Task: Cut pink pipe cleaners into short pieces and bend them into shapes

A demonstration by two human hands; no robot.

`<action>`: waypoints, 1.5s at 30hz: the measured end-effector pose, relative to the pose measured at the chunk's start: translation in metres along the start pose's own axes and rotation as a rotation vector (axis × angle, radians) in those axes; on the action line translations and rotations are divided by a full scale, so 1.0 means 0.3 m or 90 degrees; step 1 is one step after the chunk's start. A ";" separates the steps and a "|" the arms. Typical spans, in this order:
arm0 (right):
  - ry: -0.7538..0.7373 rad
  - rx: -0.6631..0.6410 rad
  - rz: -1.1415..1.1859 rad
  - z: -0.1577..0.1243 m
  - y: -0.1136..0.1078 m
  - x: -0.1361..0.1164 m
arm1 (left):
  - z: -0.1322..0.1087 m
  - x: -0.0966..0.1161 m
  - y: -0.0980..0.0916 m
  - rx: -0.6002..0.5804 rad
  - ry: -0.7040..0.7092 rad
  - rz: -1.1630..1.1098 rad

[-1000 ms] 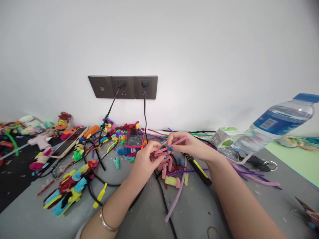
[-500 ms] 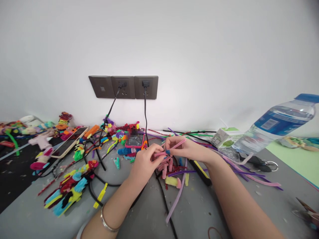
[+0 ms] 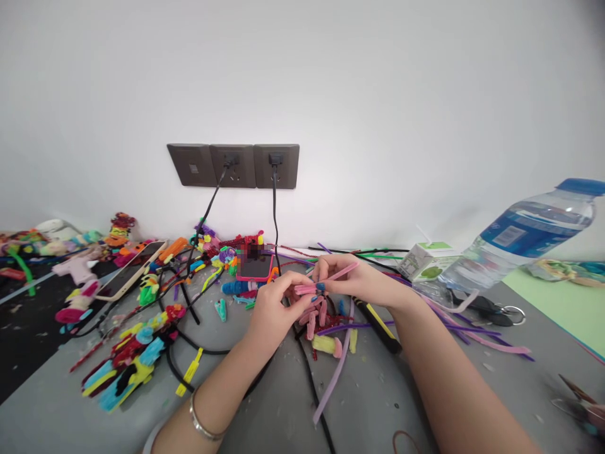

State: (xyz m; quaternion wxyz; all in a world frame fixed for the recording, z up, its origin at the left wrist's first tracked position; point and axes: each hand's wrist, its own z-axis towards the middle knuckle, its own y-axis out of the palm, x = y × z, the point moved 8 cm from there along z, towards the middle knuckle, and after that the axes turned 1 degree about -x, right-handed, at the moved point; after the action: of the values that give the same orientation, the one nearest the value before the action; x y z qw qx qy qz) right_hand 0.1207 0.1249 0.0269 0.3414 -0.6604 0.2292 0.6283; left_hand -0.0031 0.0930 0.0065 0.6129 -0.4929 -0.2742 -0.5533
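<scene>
Near the centre, my left hand (image 3: 282, 306) pinches a folded bundle of pink pipe cleaner (image 3: 305, 289) between thumb and fingers. My right hand (image 3: 347, 277) is closed on the same pink piece from the other side, and a straight pink end (image 3: 345, 271) sticks out to the upper right across its fingers. Both hands nearly touch. Under them lie short pink fuzzy pieces (image 3: 311, 323), a yellow and pink piece (image 3: 327, 345) and a long lilac strip (image 3: 338, 381).
Pipe-cleaner figures (image 3: 132, 359) and a phone (image 3: 132, 270) are at left. A pink-framed phone (image 3: 255, 268) sits behind my hands. At right are a black-and-yellow tool (image 3: 378, 325), a drink carton (image 3: 428, 260), a tilted bottle (image 3: 529, 230) and scissors (image 3: 579, 397). Black cables (image 3: 309, 378) cross the table.
The protruding pink end has shifted slightly right and the fingers have moved a little around the folded bundle. Both hands keep their hold on it.
</scene>
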 end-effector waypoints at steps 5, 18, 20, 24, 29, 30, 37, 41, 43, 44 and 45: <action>-0.005 -0.020 0.027 -0.007 -0.001 -0.001 | -0.001 0.011 -0.003 0.009 -0.005 -0.071; 0.002 -0.001 0.034 -0.006 -0.010 -0.007 | 0.004 -0.053 -0.006 0.031 -0.126 -0.197; 0.006 -0.002 0.036 -0.006 -0.007 -0.007 | 0.005 -0.057 -0.010 0.037 -0.134 -0.205; 0.007 -0.004 0.041 -0.006 -0.001 -0.011 | 0.007 -0.060 -0.012 0.041 -0.139 -0.231; 0.013 0.003 0.045 -0.003 -0.001 -0.006 | 0.010 -0.065 -0.013 0.056 -0.141 -0.265; 0.010 0.008 0.048 -0.001 -0.002 -0.006 | 0.011 -0.068 -0.010 0.056 -0.145 -0.282; -0.012 0.022 0.066 0.013 0.005 -0.006 | 0.009 -0.079 0.019 0.051 -0.198 -0.390; -0.008 0.012 0.060 0.010 0.012 -0.013 | 0.009 -0.067 0.020 0.068 -0.219 -0.444; -0.010 0.010 0.055 0.008 0.012 -0.020 | 0.009 -0.064 0.020 0.075 -0.234 -0.479; -0.012 0.011 0.050 0.007 0.011 -0.022 | 0.009 -0.065 0.020 0.077 -0.243 -0.493; -0.013 0.015 0.044 0.007 0.008 -0.024 | 0.008 -0.065 0.020 0.079 -0.252 -0.502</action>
State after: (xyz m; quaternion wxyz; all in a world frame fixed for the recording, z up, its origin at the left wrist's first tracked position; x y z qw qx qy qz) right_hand 0.1169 0.1239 0.0335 0.3295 -0.6418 0.2555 0.6437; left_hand -0.0014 0.1026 -0.0117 0.3191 -0.4095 -0.5857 -0.6224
